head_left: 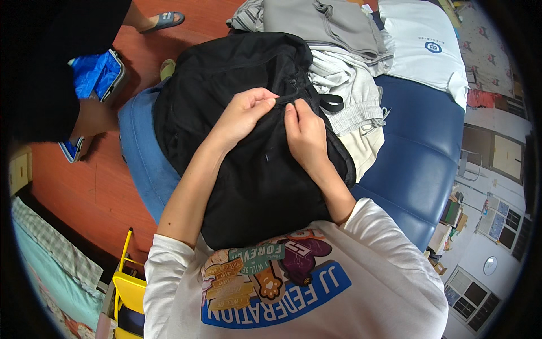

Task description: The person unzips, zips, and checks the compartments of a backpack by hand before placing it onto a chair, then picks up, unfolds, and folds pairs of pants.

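A large black backpack (248,186) lies across my lap and up against my body. My left hand (245,116) is closed, thumb and fingers pinching a narrow black strip near the bag's upper right part. Just to its right, my right hand (307,133) is closed too, its thumb and index finger pinching the bag's fabric beside that strip. The fingertips of both hands are only a little apart. Whether the strip is a zipper edge or a strap, I cannot tell. A short black loop (331,103) sticks out from the bag's right side.
Right of the bag is a blue padded seat (415,152). Light shorts (344,90), folded grey clothing (322,28) and a white shirt (420,51) lie on it. Another person's leg (96,118) stands at the left near a blue-lined bin (96,73). A yellow chair (129,291) is lower left.
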A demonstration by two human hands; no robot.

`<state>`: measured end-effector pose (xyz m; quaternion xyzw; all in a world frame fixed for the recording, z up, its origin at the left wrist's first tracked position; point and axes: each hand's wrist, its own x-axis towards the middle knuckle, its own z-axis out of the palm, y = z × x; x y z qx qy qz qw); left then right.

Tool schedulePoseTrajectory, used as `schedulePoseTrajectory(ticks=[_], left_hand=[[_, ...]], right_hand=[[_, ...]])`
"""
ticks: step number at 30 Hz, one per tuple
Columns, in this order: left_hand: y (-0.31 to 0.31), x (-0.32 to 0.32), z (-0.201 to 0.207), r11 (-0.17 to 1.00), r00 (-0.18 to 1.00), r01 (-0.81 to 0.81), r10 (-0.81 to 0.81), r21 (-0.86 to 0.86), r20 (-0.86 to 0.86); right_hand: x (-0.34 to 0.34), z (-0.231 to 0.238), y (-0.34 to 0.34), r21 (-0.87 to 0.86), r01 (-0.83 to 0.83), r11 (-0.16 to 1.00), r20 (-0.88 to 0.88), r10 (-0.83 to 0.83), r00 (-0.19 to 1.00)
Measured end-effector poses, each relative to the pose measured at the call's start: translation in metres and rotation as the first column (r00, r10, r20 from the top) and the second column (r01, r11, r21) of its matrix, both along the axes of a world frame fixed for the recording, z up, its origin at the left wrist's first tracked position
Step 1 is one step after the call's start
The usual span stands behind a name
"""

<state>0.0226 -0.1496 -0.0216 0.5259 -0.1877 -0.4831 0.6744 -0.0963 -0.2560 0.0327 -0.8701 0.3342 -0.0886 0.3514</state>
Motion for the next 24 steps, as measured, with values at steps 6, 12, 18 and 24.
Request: schedulePoseTrajectory(ticks=[6, 12, 18, 24], left_hand=[[0.000, 0.010, 0.003, 0.988, 0.977, 0.130, -0.141, 0.082, 0.159], [0.005, 0.034, 0.020, 0.976, 0.953, 0.196, -0.213, 0.097, 0.217], [0.056, 0.051, 0.036, 0.975, 0.419, 0.110, -0.223, 0.195, 0.880], [0.049, 0.053, 0.049, 0.973, 0.415, -0.044, -0.187, 0.225, 0.890]], right_hand=[[-0.011, -0.030, -0.021, 0.035, -0.021, 0.999, 0.004, 0.021, 1.000], [-0.054, 0.011, -0.021, 0.458, 0.042, 0.888, 0.069, -0.083, 0.994], [-0.068, 0.036, -0.017, 0.825, 0.065, 0.561, 0.081, -0.230, 0.970], [-0.064, 0.042, -0.011, 0.876, 0.102, 0.472, 0.066, -0.326, 0.943]])
